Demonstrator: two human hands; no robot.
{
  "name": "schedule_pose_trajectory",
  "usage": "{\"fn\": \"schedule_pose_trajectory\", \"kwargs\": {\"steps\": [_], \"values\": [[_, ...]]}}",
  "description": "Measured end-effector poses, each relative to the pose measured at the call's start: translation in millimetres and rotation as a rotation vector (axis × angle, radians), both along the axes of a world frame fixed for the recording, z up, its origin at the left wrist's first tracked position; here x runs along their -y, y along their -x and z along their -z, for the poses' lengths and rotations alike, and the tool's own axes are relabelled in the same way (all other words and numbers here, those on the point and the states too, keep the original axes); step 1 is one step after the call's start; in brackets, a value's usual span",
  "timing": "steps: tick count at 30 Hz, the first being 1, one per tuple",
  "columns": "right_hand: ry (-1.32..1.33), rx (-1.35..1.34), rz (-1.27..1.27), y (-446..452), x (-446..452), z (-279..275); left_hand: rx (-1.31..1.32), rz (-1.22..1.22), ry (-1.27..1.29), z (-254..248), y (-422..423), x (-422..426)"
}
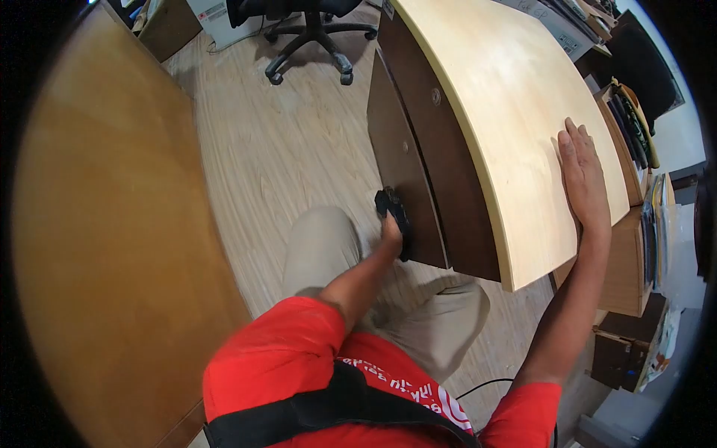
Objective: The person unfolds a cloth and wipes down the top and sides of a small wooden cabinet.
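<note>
Fingers of the right hand [582,175] lie extended and close together, flat on the pale wooden desktop [515,127]. Below and to their left, the left hand [391,231] holds a crumpled black cloth [390,204] against the lower dark-brown drawer front [396,157]; how its fingers grip cannot be told, as they are mostly hidden. Beyond the left fingers, a black swivel-chair base [314,33] stands on the wood-patterned floor [276,134].
</note>
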State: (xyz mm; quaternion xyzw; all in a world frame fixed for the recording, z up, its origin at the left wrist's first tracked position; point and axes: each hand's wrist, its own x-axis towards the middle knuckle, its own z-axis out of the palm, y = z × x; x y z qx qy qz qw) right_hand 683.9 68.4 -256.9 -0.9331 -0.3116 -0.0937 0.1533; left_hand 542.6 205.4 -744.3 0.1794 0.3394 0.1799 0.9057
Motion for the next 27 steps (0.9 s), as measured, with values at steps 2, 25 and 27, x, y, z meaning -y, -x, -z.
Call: {"fn": "schedule_pose_trajectory", "kwargs": {"steps": [2, 25, 27], "values": [[0.022, 0.006, 0.019, 1, 0, 0, -0.077, 0.083, 0.036, 20, 17, 19], [0.099, -0.053, 0.036, 4, -3, -7, -0.572, -0.133, -0.652, -68, -79, -90], [0.109, -0.048, 0.07, 8, -3, -7, -0.296, -0.161, -0.236, -17, -31, -21]]}}
